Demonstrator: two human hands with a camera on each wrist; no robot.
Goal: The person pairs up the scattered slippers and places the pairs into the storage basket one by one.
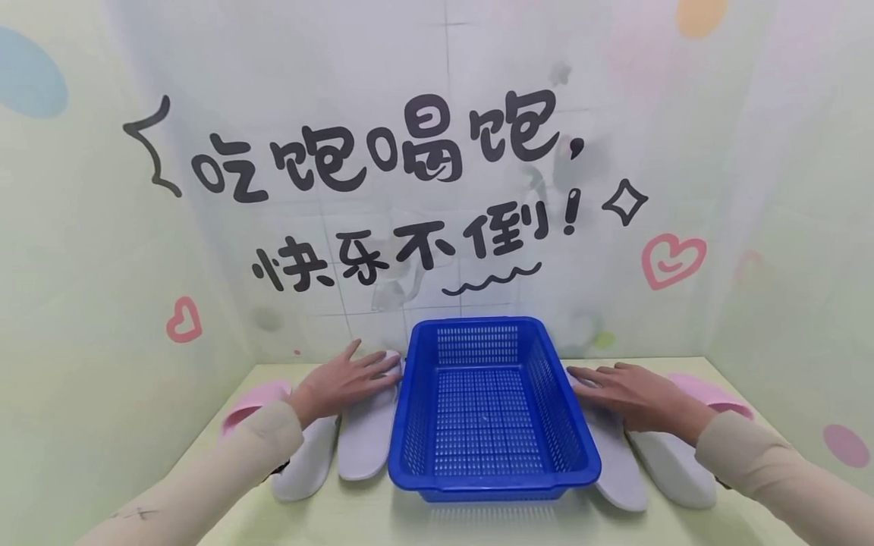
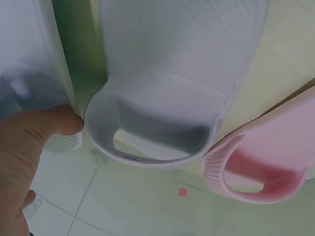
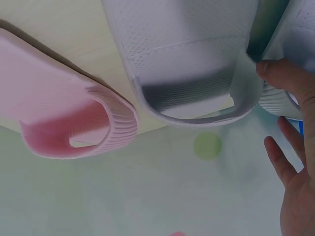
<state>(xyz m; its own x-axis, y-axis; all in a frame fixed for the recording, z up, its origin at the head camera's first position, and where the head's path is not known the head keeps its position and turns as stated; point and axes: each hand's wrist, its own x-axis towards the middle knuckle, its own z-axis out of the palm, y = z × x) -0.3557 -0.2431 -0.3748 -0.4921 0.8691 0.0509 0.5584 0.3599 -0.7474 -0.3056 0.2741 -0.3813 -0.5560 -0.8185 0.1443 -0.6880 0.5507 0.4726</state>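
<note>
Ahead of the person, black lettering ran across the pale wall (image 1: 382,45), and below it spread a yellowish bench (image 1: 328,527). A blue slotted basket (image 1: 493,483) stood in the middle, with the left inner slipper (image 1: 365,444) and the right inner slipper (image 1: 611,455) just beside it. Both pointed toes to the wall, long axes running away from the person, toes leaning a little inward; they were pale lilac-white, with broad straps. Next outward lay the left outer slipper (image 1: 303,462) and right outer slipper (image 1: 676,470), equally pale, finely textured, open-toed and pointing wallward. Beyond them were two pink slippers (image 1: 713,394) with ribbed straps. The left hand (image 1: 348,387) lay spread over the left inner slipper's toe end; the right hand (image 1: 631,393), fingers extended, reached over the right one's
</note>
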